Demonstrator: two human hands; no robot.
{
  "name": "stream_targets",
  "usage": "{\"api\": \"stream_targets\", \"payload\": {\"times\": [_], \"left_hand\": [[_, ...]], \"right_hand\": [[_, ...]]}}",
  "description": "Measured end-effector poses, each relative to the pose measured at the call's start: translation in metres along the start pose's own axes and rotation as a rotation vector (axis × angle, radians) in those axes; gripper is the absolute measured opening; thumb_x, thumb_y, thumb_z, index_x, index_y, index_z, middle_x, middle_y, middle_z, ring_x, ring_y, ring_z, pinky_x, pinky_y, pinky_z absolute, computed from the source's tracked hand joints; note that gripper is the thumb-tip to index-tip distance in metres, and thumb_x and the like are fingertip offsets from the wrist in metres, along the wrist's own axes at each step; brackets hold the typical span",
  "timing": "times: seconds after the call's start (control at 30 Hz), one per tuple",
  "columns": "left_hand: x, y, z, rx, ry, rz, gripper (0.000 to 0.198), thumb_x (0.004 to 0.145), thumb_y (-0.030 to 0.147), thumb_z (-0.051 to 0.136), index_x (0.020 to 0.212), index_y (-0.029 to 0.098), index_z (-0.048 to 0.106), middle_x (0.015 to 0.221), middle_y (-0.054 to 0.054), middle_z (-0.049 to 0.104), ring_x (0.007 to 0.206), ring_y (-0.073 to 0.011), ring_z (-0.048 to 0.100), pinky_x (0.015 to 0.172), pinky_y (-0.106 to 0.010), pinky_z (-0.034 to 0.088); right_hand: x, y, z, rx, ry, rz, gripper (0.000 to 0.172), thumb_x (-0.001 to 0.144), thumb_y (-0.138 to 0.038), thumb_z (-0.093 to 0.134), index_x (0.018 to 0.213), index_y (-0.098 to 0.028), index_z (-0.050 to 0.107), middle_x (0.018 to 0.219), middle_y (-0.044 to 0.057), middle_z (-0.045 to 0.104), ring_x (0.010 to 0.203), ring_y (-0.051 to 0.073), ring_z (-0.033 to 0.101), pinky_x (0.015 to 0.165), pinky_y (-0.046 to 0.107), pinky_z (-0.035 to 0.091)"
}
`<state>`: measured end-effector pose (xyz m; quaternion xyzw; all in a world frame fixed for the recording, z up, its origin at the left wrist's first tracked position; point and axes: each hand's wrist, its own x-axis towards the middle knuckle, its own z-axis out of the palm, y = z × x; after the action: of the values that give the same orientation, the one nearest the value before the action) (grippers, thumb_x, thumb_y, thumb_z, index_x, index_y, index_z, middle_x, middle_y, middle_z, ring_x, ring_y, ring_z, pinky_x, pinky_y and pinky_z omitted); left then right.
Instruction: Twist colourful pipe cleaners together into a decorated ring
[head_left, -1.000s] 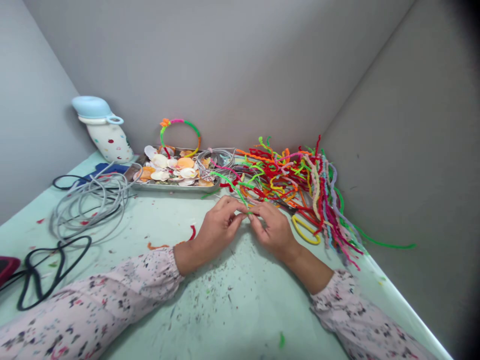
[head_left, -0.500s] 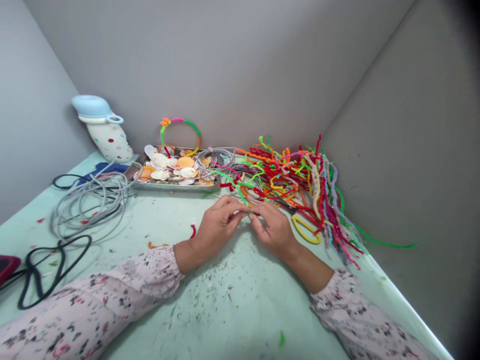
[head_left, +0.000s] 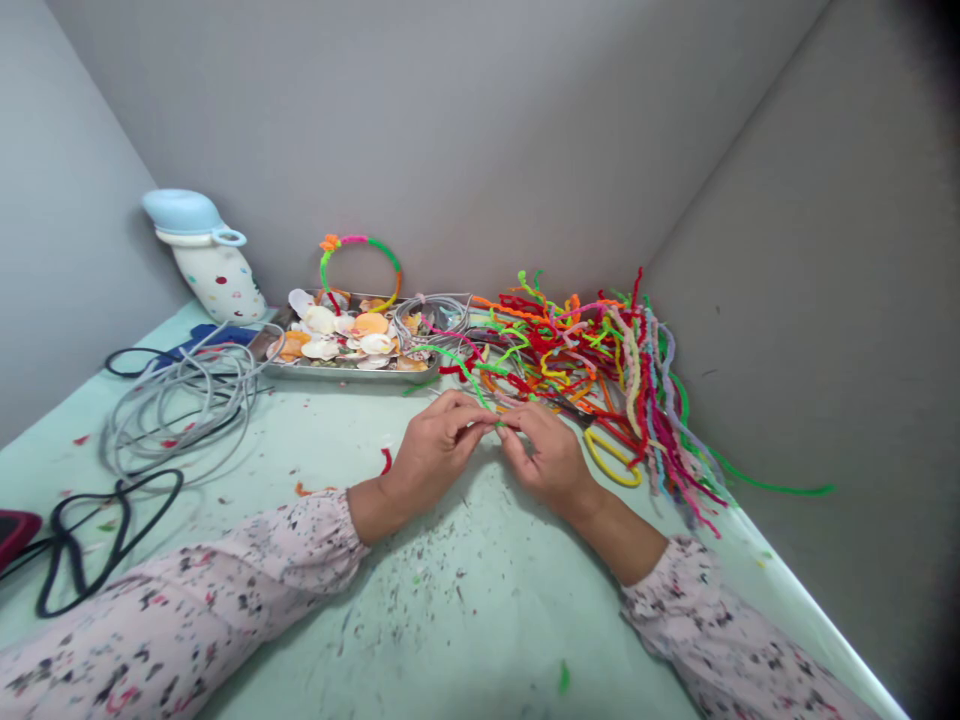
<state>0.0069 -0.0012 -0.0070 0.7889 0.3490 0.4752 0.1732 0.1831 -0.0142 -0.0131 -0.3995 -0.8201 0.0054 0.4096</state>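
My left hand [head_left: 442,445] and my right hand [head_left: 547,450] meet fingertip to fingertip over the middle of the table. Between them they pinch a green pipe cleaner [head_left: 472,380], whose loose end rises away from me toward the tray. A bit of red shows at the pinch, but the fingers hide most of it. Just beyond my right hand lies a big tangle of coloured pipe cleaners [head_left: 570,350]. Yellow-handled scissors [head_left: 611,460] rest beside that hand, their blades partly under the pile.
A metal tray [head_left: 352,374] of seashells [head_left: 375,344] stands at the back, with a multicoloured pipe-cleaner ring [head_left: 396,262] upright on it. On the left are a white bottle [head_left: 217,280], coiled grey cable [head_left: 180,410] and a black cord [head_left: 120,545]. Small scraps dot the pale green table [head_left: 480,620].
The green pipe cleaner's free end has shifted slightly. Both hands keep almost the same place and the same pinch.
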Motion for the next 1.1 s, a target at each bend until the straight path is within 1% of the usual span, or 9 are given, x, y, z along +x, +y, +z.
{"api": "stream_targets", "payload": {"times": [0.2, 0.43, 0.6, 0.73, 0.87, 1.1], "left_hand": [[0.0009, 0.0028, -0.0012, 0.000, -0.045, -0.037, 0.016, 0.085, 0.012, 0.056, 0.093, 0.019, 0.067, 0.089, -0.003, 0.060, 0.083, -0.0123, 0.059, 0.074, -0.025, 0.049], [-0.0012, 0.0027, -0.0013, -0.029, -0.001, 0.008, 0.017, 0.086, 0.012, 0.055, 0.097, 0.021, 0.065, 0.090, -0.003, 0.060, 0.084, -0.0125, 0.058, 0.074, -0.025, 0.048], [-0.0008, 0.0041, -0.0020, 0.014, -0.002, 0.002, 0.011, 0.084, 0.013, 0.058, 0.092, 0.019, 0.063, 0.087, -0.002, 0.060, 0.079, -0.0122, 0.057, 0.071, -0.025, 0.048], [-0.0004, 0.0031, -0.0021, 0.024, -0.002, 0.016, 0.010, 0.084, 0.014, 0.058, 0.091, 0.019, 0.063, 0.087, -0.002, 0.060, 0.080, -0.0124, 0.057, 0.071, -0.024, 0.047], [-0.0013, 0.0011, -0.0025, 0.053, -0.027, 0.038, 0.013, 0.086, 0.013, 0.054, 0.093, 0.019, 0.063, 0.089, -0.003, 0.061, 0.084, -0.0126, 0.058, 0.075, -0.025, 0.047], [-0.0030, 0.0020, -0.0044, 0.164, -0.108, 0.054, 0.016, 0.090, 0.017, 0.048, 0.099, 0.020, 0.062, 0.093, -0.004, 0.059, 0.085, -0.0133, 0.058, 0.076, -0.025, 0.047]], "right_hand": [[-0.0004, 0.0015, 0.0005, 0.003, -0.014, 0.000, 0.014, 0.086, -0.017, 0.049, 0.096, -0.021, 0.059, 0.093, 0.007, 0.065, 0.108, 0.022, 0.058, 0.095, 0.040, 0.047], [0.0002, -0.0003, -0.0006, 0.028, -0.016, 0.014, 0.019, 0.085, -0.016, 0.050, 0.101, -0.021, 0.059, 0.099, 0.008, 0.066, 0.112, 0.022, 0.057, 0.096, 0.041, 0.047], [-0.0005, -0.0002, -0.0020, 0.044, -0.011, 0.007, 0.020, 0.085, -0.016, 0.049, 0.102, -0.021, 0.058, 0.102, 0.008, 0.066, 0.114, 0.022, 0.056, 0.096, 0.041, 0.047], [-0.0012, 0.0009, -0.0013, 0.038, -0.005, 0.002, 0.020, 0.085, -0.015, 0.049, 0.101, -0.022, 0.058, 0.101, 0.008, 0.066, 0.114, 0.022, 0.056, 0.095, 0.041, 0.047], [-0.0017, 0.0011, -0.0008, 0.021, -0.017, 0.003, 0.020, 0.085, -0.016, 0.049, 0.102, -0.022, 0.058, 0.101, 0.008, 0.065, 0.114, 0.022, 0.055, 0.095, 0.041, 0.047], [-0.0013, 0.0006, -0.0014, 0.002, -0.027, -0.006, 0.018, 0.086, -0.016, 0.048, 0.100, -0.022, 0.058, 0.098, 0.007, 0.065, 0.112, 0.023, 0.056, 0.094, 0.041, 0.047]]}}
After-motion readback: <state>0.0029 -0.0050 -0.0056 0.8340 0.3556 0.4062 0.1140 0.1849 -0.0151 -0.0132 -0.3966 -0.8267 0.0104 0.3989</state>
